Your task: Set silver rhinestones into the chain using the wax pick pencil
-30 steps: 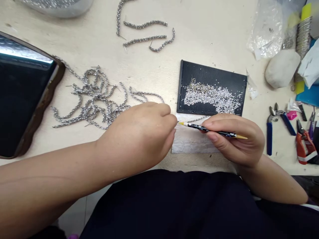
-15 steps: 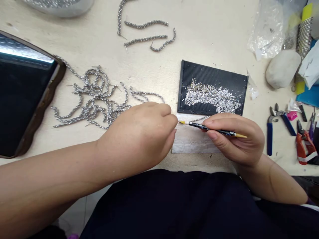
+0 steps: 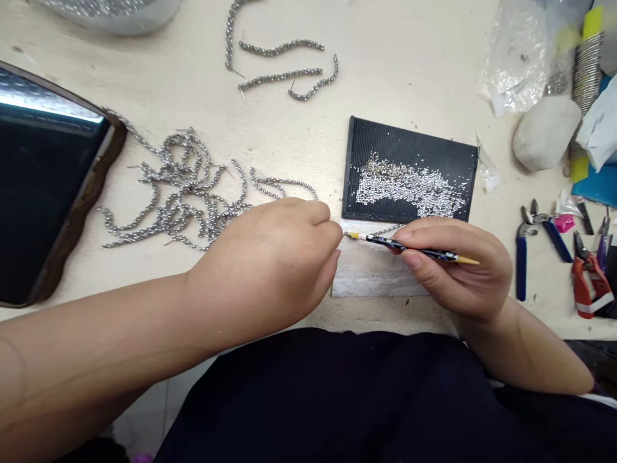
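My left hand (image 3: 284, 251) is closed, its fingertips pinched together and turned away from me. What they hold is mostly hidden; a small shiny bit shows at the fingertips, against the pencil's point. Between thumb and fingers, my right hand (image 3: 457, 267) grips a thin black-and-white patterned wax picker pencil (image 3: 378, 240) with yellow tips, lying nearly level. Just behind it, a short stretch of fine silver chain (image 3: 387, 229) runs toward the right fingers. Both hands are over a white marbled board (image 3: 371, 280). Beyond them sits a black ridged tray (image 3: 414, 138) scattered with tiny silver rhinestones (image 3: 409, 186).
Left of my hand lies a heap of silver sparkling cords (image 3: 180, 193), beside a dark-screened tablet (image 3: 43, 186). Several more cords (image 3: 282, 48) lie at the back. On the right are blue-handled pliers (image 3: 521, 257), red-handled cutters (image 3: 585, 283), a whitish lump (image 3: 547, 132) and plastic bags (image 3: 513, 51).
Hardly anything differs. The pencil's tip has shifted very slightly at the left fingertips; both hands keep their grip and place.
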Action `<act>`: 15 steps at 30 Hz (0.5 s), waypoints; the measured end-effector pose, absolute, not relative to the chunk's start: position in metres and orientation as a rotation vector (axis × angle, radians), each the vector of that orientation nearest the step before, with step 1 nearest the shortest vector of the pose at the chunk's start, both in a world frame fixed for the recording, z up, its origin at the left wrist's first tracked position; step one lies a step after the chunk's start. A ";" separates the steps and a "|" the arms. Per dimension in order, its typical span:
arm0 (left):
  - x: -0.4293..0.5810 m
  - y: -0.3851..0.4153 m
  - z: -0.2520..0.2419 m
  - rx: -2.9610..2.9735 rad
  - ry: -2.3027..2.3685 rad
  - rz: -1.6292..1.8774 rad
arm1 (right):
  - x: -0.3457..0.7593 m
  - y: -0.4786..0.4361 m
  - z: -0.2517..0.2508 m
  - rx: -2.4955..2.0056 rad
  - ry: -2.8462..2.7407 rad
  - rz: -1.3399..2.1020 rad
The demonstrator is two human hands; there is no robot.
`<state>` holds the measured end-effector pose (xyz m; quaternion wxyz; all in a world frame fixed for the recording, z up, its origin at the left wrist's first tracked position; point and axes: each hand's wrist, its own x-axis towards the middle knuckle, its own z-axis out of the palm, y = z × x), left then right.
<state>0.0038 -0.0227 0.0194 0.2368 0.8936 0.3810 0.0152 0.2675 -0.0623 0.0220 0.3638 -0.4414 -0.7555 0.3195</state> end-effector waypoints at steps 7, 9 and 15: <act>-0.002 -0.023 0.014 2.520 0.990 0.111 | 0.275 -0.063 0.008 -1.084 -1.743 0.695; -0.005 -0.023 0.013 2.514 0.973 0.131 | 0.276 -0.062 0.004 -1.012 -1.680 0.683; -0.013 -0.021 0.001 2.475 1.038 0.104 | 0.275 -0.056 0.008 -0.941 -1.695 0.715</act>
